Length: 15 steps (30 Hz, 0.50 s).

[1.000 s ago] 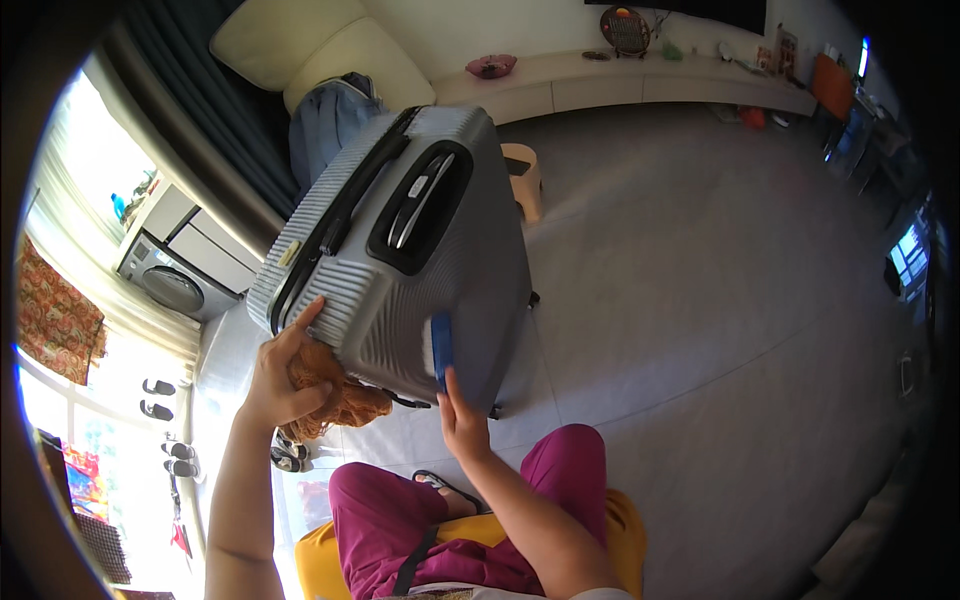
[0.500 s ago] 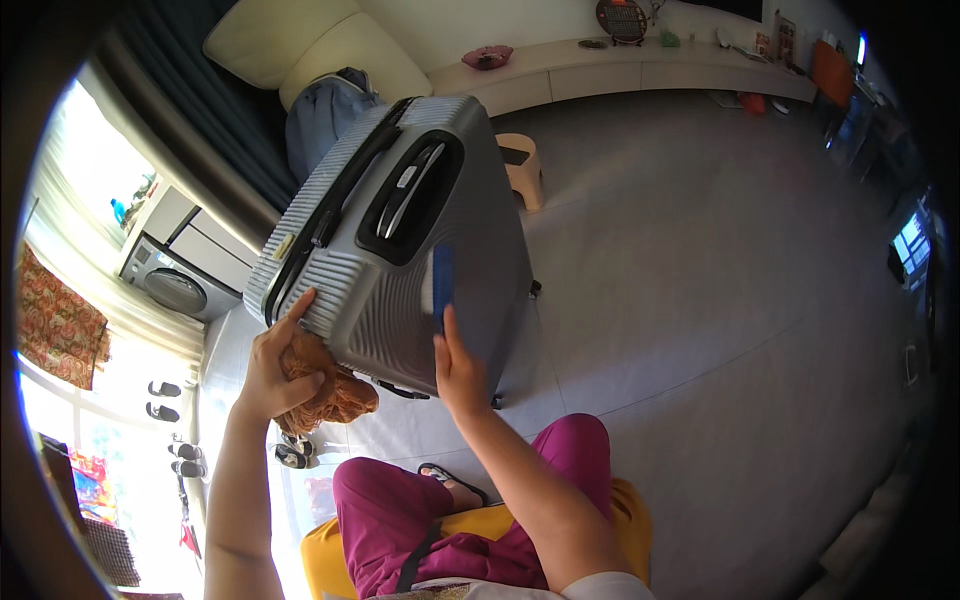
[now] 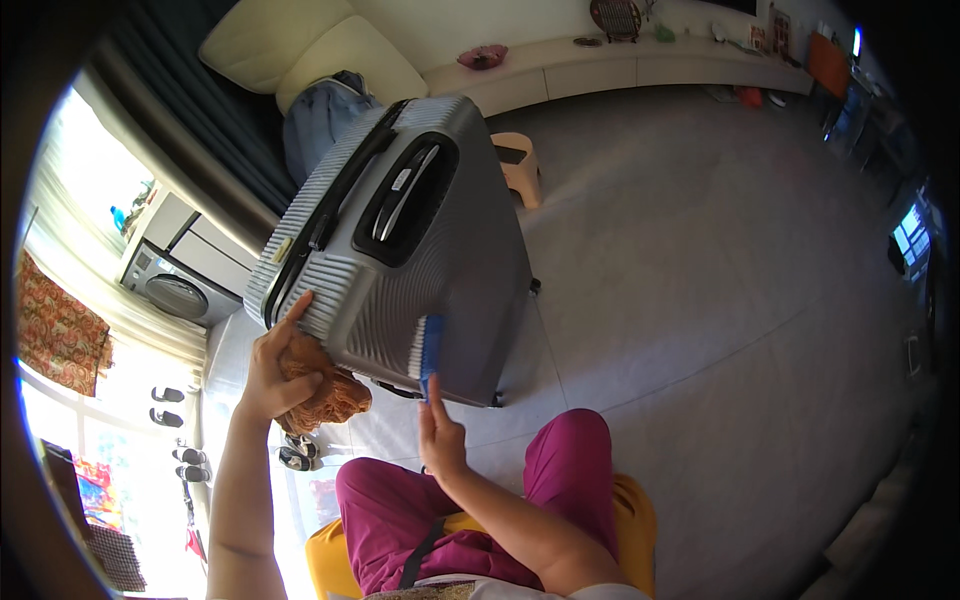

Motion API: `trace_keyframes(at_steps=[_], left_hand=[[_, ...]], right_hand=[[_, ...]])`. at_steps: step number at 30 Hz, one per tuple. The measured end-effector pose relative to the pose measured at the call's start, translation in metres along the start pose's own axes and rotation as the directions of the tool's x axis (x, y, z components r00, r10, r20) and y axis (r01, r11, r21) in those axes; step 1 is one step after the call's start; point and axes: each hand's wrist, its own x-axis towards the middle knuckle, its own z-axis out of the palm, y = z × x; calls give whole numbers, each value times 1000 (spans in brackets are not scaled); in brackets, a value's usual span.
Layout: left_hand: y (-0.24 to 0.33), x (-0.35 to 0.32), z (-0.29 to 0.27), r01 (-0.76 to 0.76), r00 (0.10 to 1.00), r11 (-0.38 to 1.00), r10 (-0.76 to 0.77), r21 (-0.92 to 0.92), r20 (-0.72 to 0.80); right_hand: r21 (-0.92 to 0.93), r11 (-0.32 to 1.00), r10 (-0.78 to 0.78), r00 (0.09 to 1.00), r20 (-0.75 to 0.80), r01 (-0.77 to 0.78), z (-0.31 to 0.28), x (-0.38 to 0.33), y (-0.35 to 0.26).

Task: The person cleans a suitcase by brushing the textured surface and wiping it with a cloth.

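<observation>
A grey ribbed hard-shell suitcase [image 3: 455,270] stands in front of me, tilted in view, with a black recessed handle [image 3: 405,195] on its side. My left hand [image 3: 272,372] is closed around a crumpled brown cloth [image 3: 325,385], its index finger resting against the suitcase's near corner. In my right hand [image 3: 440,440] is a blue scrubbing brush [image 3: 430,345] with white bristles, gripped by its handle with the index finger stretched along it. The bristles face left toward the suitcase's ribbed side; whether they touch it I cannot tell.
Behind the suitcase are a blue-grey backpack [image 3: 318,120], a cream sofa [image 3: 330,50] and a beige stool [image 3: 520,170]. A long low cabinet [image 3: 590,78] lines the far wall. Black shoes [image 3: 297,455] lie on the floor at left. I sit on a yellow seat [image 3: 635,525].
My right hand has drawn the brush down and slightly left along the suitcase, nearer to my knees. My left hand stays in place with the cloth.
</observation>
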Motion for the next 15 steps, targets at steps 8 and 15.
trace_keyframes(at_steps=[8,15], left_hand=[[-6,-1,-1,6,1000,1000,-6,-1,10],[2,0,5,8,1000,1000,-9,-15,-30]], right_hand=[[-172,982,60,993,-97,-76,0,17,27],[51,963,-262,962,-84,266,3,13,-35]])
